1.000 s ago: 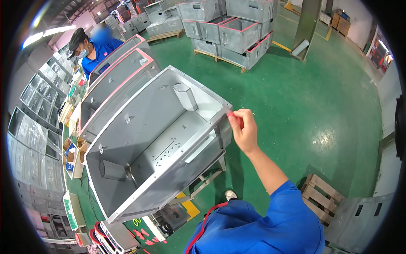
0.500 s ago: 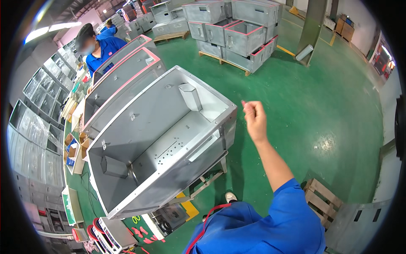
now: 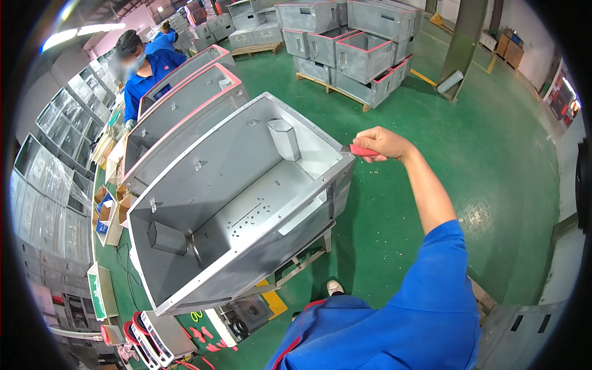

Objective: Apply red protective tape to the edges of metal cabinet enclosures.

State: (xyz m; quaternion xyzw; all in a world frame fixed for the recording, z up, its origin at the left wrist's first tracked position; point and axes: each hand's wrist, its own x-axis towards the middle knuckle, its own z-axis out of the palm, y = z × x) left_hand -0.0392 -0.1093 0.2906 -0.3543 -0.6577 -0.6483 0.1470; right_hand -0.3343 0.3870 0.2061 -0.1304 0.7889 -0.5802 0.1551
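Observation:
A large open grey metal box (image 3: 203, 179) with a pale rim is tilted in front of me on a metal stand (image 3: 302, 265). Past its right far corner, my right hand (image 3: 385, 145) is closed around a small flat red piece (image 3: 364, 150). The red piece's left end meets the box corner; whether it is a strip or a tool handle I cannot tell. Inside the box are two grey angled brackets, one (image 3: 284, 139) at the far right and one (image 3: 166, 239) at the near left. My left hand is out of view.
More grey boxes (image 3: 179, 114) with red-edged rims stand behind, beside a person in blue (image 3: 154, 74). Grey boxes are stacked on a pallet (image 3: 333, 89) farther back. Small cartons (image 3: 110, 216) line the left bench. A white device (image 3: 163, 336) and red strips (image 3: 197, 334) lie lower left.
My right hand has moved up and inward to the box's far right corner, and the red piece now shows there. The view has shifted slightly; the co-worker's head has turned.

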